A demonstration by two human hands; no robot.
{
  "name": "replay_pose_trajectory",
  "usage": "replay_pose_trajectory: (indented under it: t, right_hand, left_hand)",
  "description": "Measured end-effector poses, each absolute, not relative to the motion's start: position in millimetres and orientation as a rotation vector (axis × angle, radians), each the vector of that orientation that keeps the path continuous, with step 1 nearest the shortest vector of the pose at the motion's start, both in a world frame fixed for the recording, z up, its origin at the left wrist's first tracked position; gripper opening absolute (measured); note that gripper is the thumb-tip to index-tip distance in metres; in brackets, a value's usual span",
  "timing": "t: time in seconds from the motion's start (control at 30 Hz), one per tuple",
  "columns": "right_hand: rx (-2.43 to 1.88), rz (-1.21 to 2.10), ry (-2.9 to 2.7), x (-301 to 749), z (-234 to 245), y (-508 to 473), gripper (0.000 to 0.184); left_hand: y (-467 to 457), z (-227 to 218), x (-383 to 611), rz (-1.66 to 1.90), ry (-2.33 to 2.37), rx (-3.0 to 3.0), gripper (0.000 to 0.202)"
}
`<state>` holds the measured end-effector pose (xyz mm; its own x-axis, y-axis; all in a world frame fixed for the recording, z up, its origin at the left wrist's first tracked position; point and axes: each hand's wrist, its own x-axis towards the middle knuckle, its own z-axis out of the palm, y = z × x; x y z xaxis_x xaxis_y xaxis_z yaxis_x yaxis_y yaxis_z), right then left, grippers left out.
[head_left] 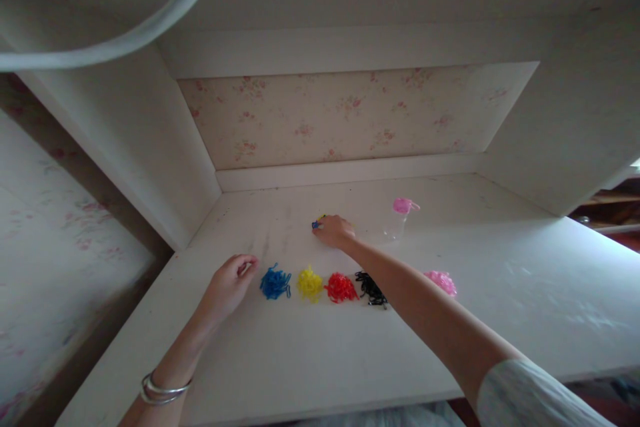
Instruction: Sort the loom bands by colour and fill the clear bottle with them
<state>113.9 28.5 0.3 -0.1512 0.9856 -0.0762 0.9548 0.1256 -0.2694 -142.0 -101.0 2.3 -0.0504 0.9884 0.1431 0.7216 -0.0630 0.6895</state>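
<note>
My right hand [335, 231] reaches to the middle of the table, its fingers closed over a few small blue and yellow rubber bands [315, 224] that show at the fingertips. My left hand [234, 281] is just left of the blue rubber band pile [275, 282], thumb and fingers pinched together; whatever they hold is too small to make out. To the right of the blue pile, in a row, lie yellow rubber bands [310, 283], red rubber bands [341, 287], black rubber bands [371, 288] and pink rubber bands [441, 282]. My right forearm hides part of the row.
A clear plastic cup [395, 228] with a pink lid [403, 205] stands behind my right forearm. White side panels and a flowered back wall [320, 120] enclose the white table [310, 360]. A pale cable [150, 30] crosses the upper left.
</note>
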Motion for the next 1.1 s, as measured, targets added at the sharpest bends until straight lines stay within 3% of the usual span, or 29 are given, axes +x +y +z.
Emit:
replay_pose_trajectory:
  t: [1.1]
  right_hand:
    - [-1.997,0.195,-2.326,116.1,8.3,24.1,0.038]
  left_hand:
    - [-102.6,1.8,-142.1,0.823,1.788,1.920,0.036]
